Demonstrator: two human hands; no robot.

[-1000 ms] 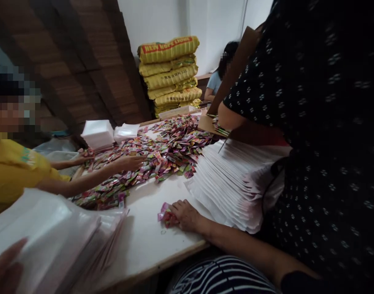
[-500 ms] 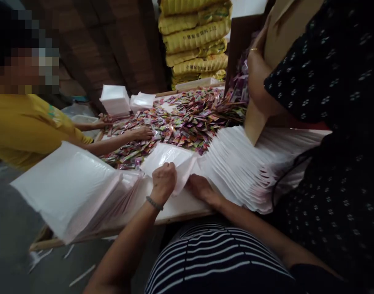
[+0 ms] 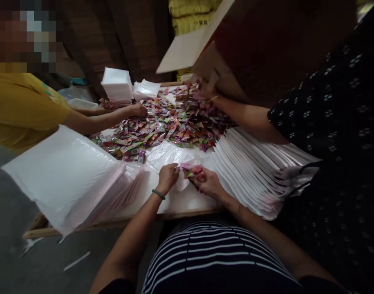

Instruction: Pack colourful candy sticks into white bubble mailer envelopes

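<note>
My left hand point(image 3: 167, 177) pinches the near edge of a clear plastic bag point(image 3: 166, 154) lying on the white table point(image 3: 174, 202). Right beside it, my right hand point(image 3: 207, 182) is closed on a small bunch of pink and green sachets point(image 3: 191, 169) held at the bag's mouth. A wide heap of colourful sachets point(image 3: 171, 124) covers the table just beyond the bag.
A fanned stack of white bags point(image 3: 251, 169) lies to the right, another stack point(image 3: 67, 175) overhangs the table's left edge. A person in yellow point(image 3: 24, 108) reaches into the heap from the left. A person in a dark dotted top point(image 3: 328, 122) tilts a cardboard box point(image 3: 236, 49) over it.
My left hand has come in from the left stack and taken hold of a plastic bag. My right hand has lifted its sachets to the bag. The neighbour's box has risen and tipped.
</note>
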